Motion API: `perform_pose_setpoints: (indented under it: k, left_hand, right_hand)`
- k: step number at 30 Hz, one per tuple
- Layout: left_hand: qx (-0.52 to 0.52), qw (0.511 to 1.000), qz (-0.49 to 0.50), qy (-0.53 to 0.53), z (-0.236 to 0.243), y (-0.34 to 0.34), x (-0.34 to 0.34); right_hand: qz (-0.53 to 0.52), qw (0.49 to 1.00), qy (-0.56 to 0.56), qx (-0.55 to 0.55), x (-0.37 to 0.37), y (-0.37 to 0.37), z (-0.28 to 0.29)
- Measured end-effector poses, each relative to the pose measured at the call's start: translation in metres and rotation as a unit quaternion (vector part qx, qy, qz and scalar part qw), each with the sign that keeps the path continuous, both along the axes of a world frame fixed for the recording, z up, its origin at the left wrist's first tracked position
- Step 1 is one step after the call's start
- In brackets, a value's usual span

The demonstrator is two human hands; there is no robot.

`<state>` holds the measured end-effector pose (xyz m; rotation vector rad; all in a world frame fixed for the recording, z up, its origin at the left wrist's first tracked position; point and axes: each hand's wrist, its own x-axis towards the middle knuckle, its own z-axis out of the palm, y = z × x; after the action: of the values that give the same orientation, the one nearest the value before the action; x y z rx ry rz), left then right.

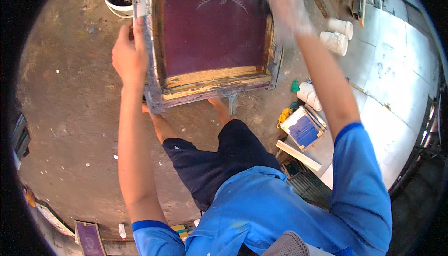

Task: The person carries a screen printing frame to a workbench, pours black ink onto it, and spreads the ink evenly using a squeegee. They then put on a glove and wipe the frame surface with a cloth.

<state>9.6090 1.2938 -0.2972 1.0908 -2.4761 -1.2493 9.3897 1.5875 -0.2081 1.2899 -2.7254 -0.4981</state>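
Observation:
A screen-printing frame (217, 76) stands in front of me, its wooden inner edges stained with paint. Its purple mesh (210, 36) bears a pale spiked arc with a small figure above the middle. My left hand (130, 55) grips the frame's left side, fingers closed round the edge. At the upper right of the mesh is my right hand (287, 6), smeared by motion and covered in something whitish and translucent. A dark patch shows beside it, but what the hand holds, if anything, cannot be made out.
A white bucket (120, 11) with black plastic inside stands at the far left. To the right are white tubs (333, 42), a small blue-meshed screen (303, 129) and pale panels (394, 64). Another purple screen (91, 238) and a white bottle (122, 230) lie at the lower left.

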Motion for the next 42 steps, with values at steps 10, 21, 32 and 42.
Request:
perform_pose_setpoints:
  k: [10,21,32,42]
  left_hand:
    - [-0.005,0.999,0.034,-0.027,0.015,0.004,0.001]
    - [-0.062,0.998,0.01,-0.018,0.012,0.006,0.0]
    - [-0.068,0.996,-0.001,-0.056,0.004,0.001,0.002]
    - [-0.031,0.999,0.0,-0.01,0.006,0.005,0.002]
  right_hand:
    - [-0.093,0.991,-0.093,0.022,0.121,0.064,-0.029]
    - [-0.304,0.755,-0.494,-0.306,0.012,0.047,0.086]
    - [0.039,0.999,0.026,0.018,0.01,0.008,-0.001]
    - [-0.005,0.999,0.019,0.031,0.144,0.061,-0.04]
